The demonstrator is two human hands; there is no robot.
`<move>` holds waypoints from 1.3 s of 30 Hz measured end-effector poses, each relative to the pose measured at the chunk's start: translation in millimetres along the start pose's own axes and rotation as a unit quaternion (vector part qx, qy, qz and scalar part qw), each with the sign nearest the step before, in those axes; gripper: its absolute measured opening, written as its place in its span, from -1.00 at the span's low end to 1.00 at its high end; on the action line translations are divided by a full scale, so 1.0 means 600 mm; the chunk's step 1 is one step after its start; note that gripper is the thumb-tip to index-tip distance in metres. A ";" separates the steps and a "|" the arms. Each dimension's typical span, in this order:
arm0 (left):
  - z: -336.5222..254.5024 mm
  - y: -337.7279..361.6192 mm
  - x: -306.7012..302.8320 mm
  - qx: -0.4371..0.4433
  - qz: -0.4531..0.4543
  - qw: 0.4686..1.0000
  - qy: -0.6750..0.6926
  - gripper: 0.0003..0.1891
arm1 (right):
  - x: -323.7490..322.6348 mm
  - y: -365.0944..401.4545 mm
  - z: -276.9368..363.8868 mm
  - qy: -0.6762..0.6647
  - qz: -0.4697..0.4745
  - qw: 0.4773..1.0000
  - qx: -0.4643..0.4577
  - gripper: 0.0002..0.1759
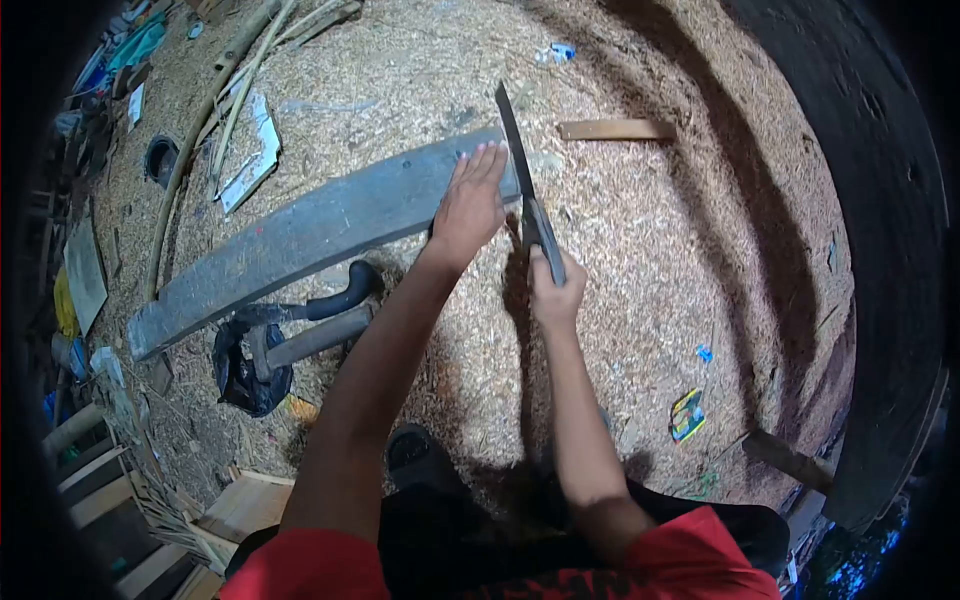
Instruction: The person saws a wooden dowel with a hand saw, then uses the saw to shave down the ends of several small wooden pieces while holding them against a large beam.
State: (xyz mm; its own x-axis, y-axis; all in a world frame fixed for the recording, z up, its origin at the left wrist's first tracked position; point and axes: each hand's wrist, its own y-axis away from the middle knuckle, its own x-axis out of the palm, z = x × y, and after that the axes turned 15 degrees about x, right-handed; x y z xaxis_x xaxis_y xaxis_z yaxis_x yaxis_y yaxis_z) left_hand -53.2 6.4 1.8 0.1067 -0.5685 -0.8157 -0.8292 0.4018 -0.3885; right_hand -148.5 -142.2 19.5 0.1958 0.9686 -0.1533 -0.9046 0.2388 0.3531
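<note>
A long grey wooden plank [310,225] runs from the lower left to the upper middle. My left hand [472,200] lies flat on its upper right end, fingers stretched out and slightly apart. Just right of that end, my right hand [557,285] is wrapped round the handle of a handsaw [516,145]. The dark blade points up and away, beside the plank's end. Whether its teeth touch the wood cannot be told.
A small wooden offcut [618,130] lies at the upper right. Below the plank are a hammer [315,340] and a black plastic bag [250,375]. Long poles [195,150] lie at the left, a dark beam [870,200] at the right. Wood shavings cover the ground.
</note>
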 end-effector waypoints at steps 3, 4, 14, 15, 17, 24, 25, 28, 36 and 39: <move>0.001 -0.007 0.000 0.004 -0.015 1.000 0.006 -0.47 | -0.011 0.053 -0.038 0.028 -0.027 0.998 -0.052 -0.72; 0.002 -0.005 0.001 0.003 -0.016 1.000 0.008 -0.47 | -0.015 0.078 -0.058 -0.008 -0.040 0.998 -0.052 -0.72; 0.004 -0.004 0.000 0.011 -0.013 1.000 0.008 -0.47 | -0.011 0.065 -0.048 0.005 -0.037 0.999 -0.019 -0.75; 0.003 -0.003 0.002 0.013 -0.012 1.000 0.008 -0.47 | -0.011 0.070 -0.046 0.019 -0.038 0.999 -0.014 -0.75; 0.010 -0.003 0.007 0.017 -0.014 1.000 0.002 -0.47 | -0.003 0.040 -0.040 0.030 -0.045 0.998 -0.028 -0.74; 0.005 -0.004 0.000 0.017 -0.007 1.000 -0.001 -0.47 | -0.007 0.092 -0.066 -0.027 -0.051 0.998 -0.036 -0.69; 0.007 -0.005 0.002 0.019 -0.006 1.000 0.000 -0.47 | -0.006 0.080 -0.054 -0.010 -0.045 0.998 -0.029 -0.69; 0.010 -0.001 0.005 0.014 -0.010 1.000 -0.002 -0.46 | 0.008 0.005 -0.003 -0.001 -0.019 1.000 -0.009 -0.70; 0.017 -0.007 -0.014 0.022 0.010 0.999 -0.024 -0.43 | -0.003 0.047 -0.022 -0.195 -0.021 0.981 0.002 -0.65; 0.029 -0.018 -0.026 0.016 0.025 0.999 -0.035 -0.45 | 0.008 0.055 -0.031 -0.199 -0.018 0.980 0.002 -0.60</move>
State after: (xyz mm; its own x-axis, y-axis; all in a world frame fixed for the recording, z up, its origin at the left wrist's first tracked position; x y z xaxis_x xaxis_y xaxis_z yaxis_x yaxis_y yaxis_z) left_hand -36.5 23.4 11.4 0.1055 -0.4964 -0.8617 -0.8163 0.4516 -0.3601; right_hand -184.3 -131.2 12.9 0.3606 0.9098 0.2055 -0.8931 0.2732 0.3574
